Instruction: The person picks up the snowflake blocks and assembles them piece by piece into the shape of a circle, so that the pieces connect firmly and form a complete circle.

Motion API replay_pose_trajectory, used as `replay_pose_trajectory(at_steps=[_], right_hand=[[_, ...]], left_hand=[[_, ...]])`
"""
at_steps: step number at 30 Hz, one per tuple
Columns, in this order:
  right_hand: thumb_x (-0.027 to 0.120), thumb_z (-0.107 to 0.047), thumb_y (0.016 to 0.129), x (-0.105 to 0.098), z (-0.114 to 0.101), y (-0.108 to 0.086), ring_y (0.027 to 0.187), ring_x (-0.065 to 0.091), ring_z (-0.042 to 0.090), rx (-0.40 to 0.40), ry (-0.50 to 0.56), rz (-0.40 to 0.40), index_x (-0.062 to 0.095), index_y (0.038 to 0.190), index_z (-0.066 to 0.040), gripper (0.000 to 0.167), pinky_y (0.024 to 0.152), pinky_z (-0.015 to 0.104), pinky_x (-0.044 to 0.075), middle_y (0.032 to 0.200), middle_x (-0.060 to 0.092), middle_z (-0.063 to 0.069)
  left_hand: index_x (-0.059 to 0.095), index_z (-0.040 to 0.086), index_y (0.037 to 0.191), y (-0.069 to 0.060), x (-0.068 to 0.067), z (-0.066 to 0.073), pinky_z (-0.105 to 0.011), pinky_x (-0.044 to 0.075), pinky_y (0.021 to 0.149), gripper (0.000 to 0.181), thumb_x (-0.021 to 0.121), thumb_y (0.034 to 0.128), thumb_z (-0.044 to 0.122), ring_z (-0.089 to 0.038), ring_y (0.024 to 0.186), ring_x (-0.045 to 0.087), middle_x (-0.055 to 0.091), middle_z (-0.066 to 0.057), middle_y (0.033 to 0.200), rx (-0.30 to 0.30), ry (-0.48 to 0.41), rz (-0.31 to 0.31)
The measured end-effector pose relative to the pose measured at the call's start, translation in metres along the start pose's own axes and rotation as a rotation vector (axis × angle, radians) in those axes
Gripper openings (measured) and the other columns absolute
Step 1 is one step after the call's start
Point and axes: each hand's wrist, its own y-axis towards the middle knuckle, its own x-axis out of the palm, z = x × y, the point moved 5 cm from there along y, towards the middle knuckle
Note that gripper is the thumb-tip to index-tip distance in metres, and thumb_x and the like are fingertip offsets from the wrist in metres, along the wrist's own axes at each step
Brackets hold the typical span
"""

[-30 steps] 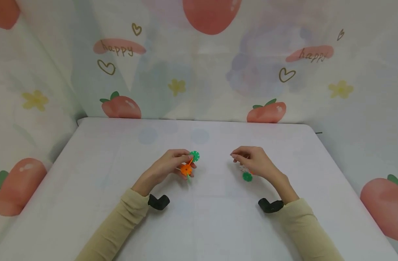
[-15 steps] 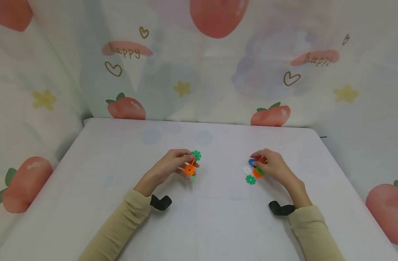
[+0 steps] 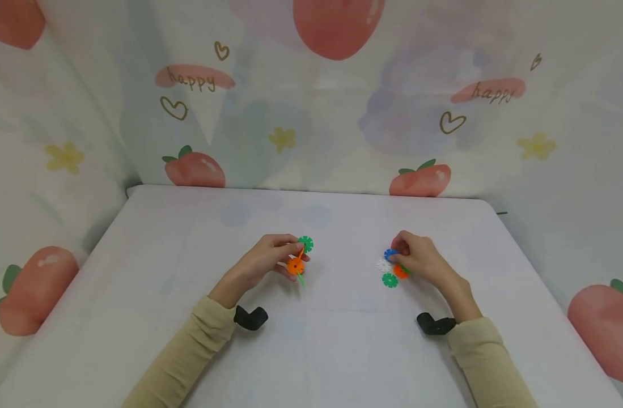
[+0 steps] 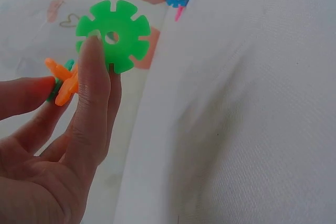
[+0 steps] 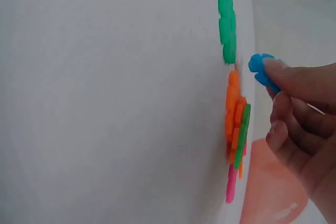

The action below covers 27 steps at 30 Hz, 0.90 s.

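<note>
My left hand (image 3: pixel 262 259) holds a small joined piece of slotted snowflake discs between thumb and fingers. One green snowflake disc (image 4: pixel 125 22) faces the left wrist view, joined to orange snowflake discs (image 3: pixel 295 266); a green one pokes out below. Over on the right, my right hand (image 3: pixel 424 255) pinches a blue snowflake disc (image 5: pixel 257 63) between thumb and fingertip, just above the loose discs. Beneath and beside it lie a white disc (image 3: pixel 384 265), a green disc (image 3: pixel 390 280) and an orange disc (image 3: pixel 401 272). My right fingers partly hide the pile.
Both hands are over a white-covered table (image 3: pixel 311 351). A pink disc (image 5: pixel 231 183) lies at the far end of the loose pile. Patterned cloth (image 3: pixel 316 113) hangs behind and at the sides. Black wrist mounts (image 3: pixel 250 318) sit at both sleeves.
My right hand has moved right from beside the pile to over it, and now pinches the blue snowflake disc. The left hand keeps its joined discs in nearly the same place.
</note>
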Motion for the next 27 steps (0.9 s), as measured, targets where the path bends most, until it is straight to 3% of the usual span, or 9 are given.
replay_pose_trajectory(at_steps=[5,10,15,21,27], right_hand=[[0.076,-0.010,0.093,0.001,-0.020,0.004,0.085,0.066,0.020,-0.074,0.065,0.022,0.075,0.109,-0.003,0.017,0.075,0.022,0.054,0.094,0.075,0.007],[0.074,-0.013,0.096,0.007,-0.040,0.010,0.081,0.073,0.019,-0.118,0.213,0.008,0.075,0.112,-0.005,0.018,0.078,0.018,0.057,0.094,0.078,0.008],[0.072,-0.008,0.097,0.014,-0.060,0.017,0.084,0.077,0.023,-0.154,0.333,-0.012,0.075,0.116,-0.004,0.020,0.083,0.027,0.061,0.100,0.078,0.010],[0.073,-0.009,0.095,0.023,-0.084,0.023,0.085,0.077,0.019,-0.186,0.349,-0.005,0.074,0.117,-0.006,0.022,0.087,0.034,0.061,0.100,0.079,0.008],[0.074,-0.005,0.094,0.030,-0.107,0.026,0.085,0.077,0.018,-0.285,0.363,0.017,0.076,0.112,-0.006,0.018,0.086,0.037,0.062,0.098,0.079,0.007]], left_hand=[[0.068,-0.001,0.110,0.000,0.001,0.000,-0.037,0.064,0.072,0.025,0.059,0.1055,0.023,-0.020,0.083,0.067,0.071,-0.027,0.117,-0.004,-0.003,0.007],[0.066,-0.001,0.109,-0.001,0.004,0.000,-0.037,0.064,0.071,0.026,0.057,0.1063,0.023,-0.019,0.081,0.068,0.071,-0.028,0.117,-0.028,-0.013,0.014],[0.066,-0.002,0.109,-0.001,0.007,0.001,-0.037,0.064,0.071,0.027,0.055,0.1072,0.023,-0.020,0.078,0.070,0.071,-0.029,0.116,-0.042,-0.016,0.013],[0.063,-0.008,0.116,0.001,0.008,-0.002,-0.036,0.064,0.070,0.031,0.051,0.1090,0.020,-0.020,0.080,0.072,0.074,-0.024,0.113,-0.061,-0.026,0.001],[0.064,-0.006,0.115,0.001,0.010,-0.004,-0.036,0.064,0.072,0.031,0.053,0.1085,0.021,-0.018,0.082,0.073,0.072,-0.027,0.117,-0.054,-0.057,-0.022]])
